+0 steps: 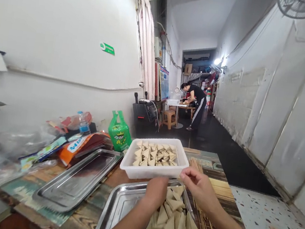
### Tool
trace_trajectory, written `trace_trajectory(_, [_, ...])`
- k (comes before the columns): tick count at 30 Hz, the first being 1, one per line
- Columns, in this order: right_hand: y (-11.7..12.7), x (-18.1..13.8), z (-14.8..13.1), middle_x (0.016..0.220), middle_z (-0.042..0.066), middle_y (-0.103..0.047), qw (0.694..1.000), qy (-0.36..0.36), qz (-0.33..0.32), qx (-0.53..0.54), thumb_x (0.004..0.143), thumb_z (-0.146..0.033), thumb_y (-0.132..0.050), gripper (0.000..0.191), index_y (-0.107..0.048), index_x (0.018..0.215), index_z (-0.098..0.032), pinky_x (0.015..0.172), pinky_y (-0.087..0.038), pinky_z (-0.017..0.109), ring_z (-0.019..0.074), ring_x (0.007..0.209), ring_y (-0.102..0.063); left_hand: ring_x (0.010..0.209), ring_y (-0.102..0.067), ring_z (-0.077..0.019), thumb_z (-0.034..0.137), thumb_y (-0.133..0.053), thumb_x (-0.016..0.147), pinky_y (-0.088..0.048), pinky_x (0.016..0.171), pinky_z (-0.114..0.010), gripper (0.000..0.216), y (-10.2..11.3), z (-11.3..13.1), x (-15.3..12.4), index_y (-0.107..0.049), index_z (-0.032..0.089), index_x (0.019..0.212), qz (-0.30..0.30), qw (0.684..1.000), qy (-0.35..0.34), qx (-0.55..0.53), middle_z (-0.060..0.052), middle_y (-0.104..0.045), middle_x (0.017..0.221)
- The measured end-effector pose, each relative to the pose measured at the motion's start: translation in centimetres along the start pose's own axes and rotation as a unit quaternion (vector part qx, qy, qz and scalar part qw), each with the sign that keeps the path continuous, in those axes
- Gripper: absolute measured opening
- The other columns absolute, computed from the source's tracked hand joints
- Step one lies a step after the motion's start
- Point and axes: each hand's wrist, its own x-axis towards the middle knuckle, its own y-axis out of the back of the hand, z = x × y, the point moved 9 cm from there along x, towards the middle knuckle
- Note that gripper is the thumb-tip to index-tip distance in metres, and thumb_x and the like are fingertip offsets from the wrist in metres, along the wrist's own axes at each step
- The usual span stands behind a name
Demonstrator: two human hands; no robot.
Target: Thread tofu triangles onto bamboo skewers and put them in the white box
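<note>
My left hand [156,192] is curled closed above the metal tray [124,198], at the near edge of the white plastic tub [138,172]. Its fingertips are hidden behind the hand. Just right of it, my right hand [200,186] pinches thumb and forefinger together by the tub's near right corner; what lies between them is too small to make out. Beige folded triangles [172,224], like tofu skin, are heaped in the tray's right side below my hands. More triangles [156,155] stand in rows inside the tub. Thin bamboo skewers [205,222] lie right of the tray.
An oblong metal tray [73,183] lies left on the wooden table. Behind it are an orange package [74,148], a plastic bottle [83,122], clear plastic bags [6,150] and a green bag [119,134]. Farther off, a person [197,98] bends over a table near a stool [169,119].
</note>
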Motion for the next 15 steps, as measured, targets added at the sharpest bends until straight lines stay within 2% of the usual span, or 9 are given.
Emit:
trace_trajectory(4, [-3.0, -2.6, 0.0, 0.060, -0.003, -0.055, 0.996, -0.012, -0.086, 0.014, 0.081, -0.040, -0.048, 0.021, -0.054, 0.073, -0.022, 0.051, -0.041, 0.024, 0.0118, 0.051, -0.053, 0.079, -0.060, -0.0203, 0.010, -0.046, 0.069, -0.041, 0.070, -0.027, 0.031, 2.3, -2.4, -2.1, -0.065, 0.018, 0.091, 0.039, 0.990, 0.031, -0.135, -0.008, -0.068, 0.083])
trace_trajectory(8, [-6.3, -4.6, 1.4, 0.058, -0.004, -0.053, 0.980, -0.080, -0.179, 0.032, 0.082, -0.048, -0.045, 0.027, -0.047, 0.077, -0.021, 0.035, -0.032, 0.019, 0.0067, 0.033, -0.045, 0.066, -0.057, -0.0162, 0.015, -0.051, 0.066, -0.042, 0.064, -0.025, 0.031, 3.5, -4.8, -4.7, -0.066, 0.017, 0.094, 0.068, 0.948, 0.048, -0.308, -0.003, -0.066, 0.072])
trace_trajectory(11, [-7.8, -5.6, 2.7, 0.057, -0.005, -0.050, 0.973, -0.123, -0.195, 0.019, 0.081, -0.053, -0.043, 0.034, -0.046, 0.080, -0.020, 0.030, -0.021, 0.015, 0.0019, 0.028, -0.034, 0.064, -0.057, -0.0144, 0.019, -0.053, 0.068, -0.043, 0.061, -0.023, 0.029, 3.7, -5.9, -7.0, -0.067, 0.016, 0.093, 0.091, 0.912, 0.053, -0.395, -0.002, -0.067, 0.072])
trace_trajectory(13, [-8.3, -6.2, 3.7, 0.054, -0.006, -0.047, 0.972, -0.135, -0.193, 0.009, 0.080, -0.054, -0.046, 0.036, -0.048, 0.081, -0.018, 0.033, -0.021, 0.014, 0.0015, 0.033, -0.032, 0.066, -0.058, -0.0139, 0.018, -0.053, 0.070, -0.045, 0.063, -0.022, 0.026, 3.7, -6.5, -8.6, -0.067, 0.018, 0.091, 0.116, 0.896, 0.059, -0.424, -0.002, -0.068, 0.077])
trace_trajectory(15, [-8.3, -6.8, 5.1, 0.049, -0.008, -0.041, 0.972, -0.156, -0.177, 0.011, 0.077, -0.054, -0.051, 0.036, -0.051, 0.079, -0.018, 0.037, -0.025, 0.014, 0.0026, 0.038, -0.034, 0.069, -0.060, -0.0135, 0.018, -0.053, 0.071, -0.047, 0.066, -0.022, 0.025, 3.6, -7.0, -10.3, -0.067, 0.020, 0.091, 0.148, 0.894, 0.055, -0.418, -0.002, -0.069, 0.084])
